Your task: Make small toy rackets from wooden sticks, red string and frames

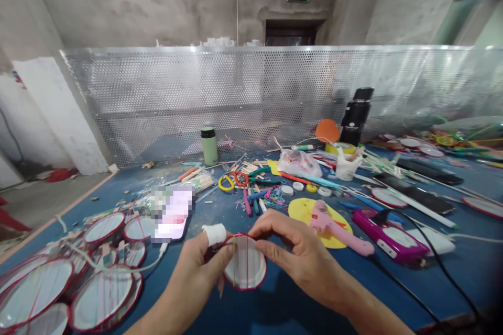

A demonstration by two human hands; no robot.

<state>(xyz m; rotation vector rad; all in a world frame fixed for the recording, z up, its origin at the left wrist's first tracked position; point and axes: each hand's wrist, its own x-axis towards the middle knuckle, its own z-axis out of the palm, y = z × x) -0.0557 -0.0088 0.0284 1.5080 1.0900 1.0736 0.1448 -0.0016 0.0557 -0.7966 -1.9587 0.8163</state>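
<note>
Both hands hold a small round white disc with a red rim (255, 272) just above the blue table, its flat face toward me. A red strand runs down its middle, and a yellowish strand shows nearer its left side. My left hand (196, 264) pinches the left edge, thumb on the face; white wrapping (215, 234) covers one of its fingers. My right hand (301, 254) grips the upper right edge between thumb and fingers. Larger red-rimmed discs (102, 296) lie piled at the left, several with strands across them.
A phone (175, 214) on a white cable stands left. Yellow-handled scissors (226, 183), sticks and caps lie ahead. To the right are a pink glue gun (341, 227) on a yellow disc, a purple device (391, 235) and black cords. Behind are a green bottle (209, 147) and perforated screen (176, 89).
</note>
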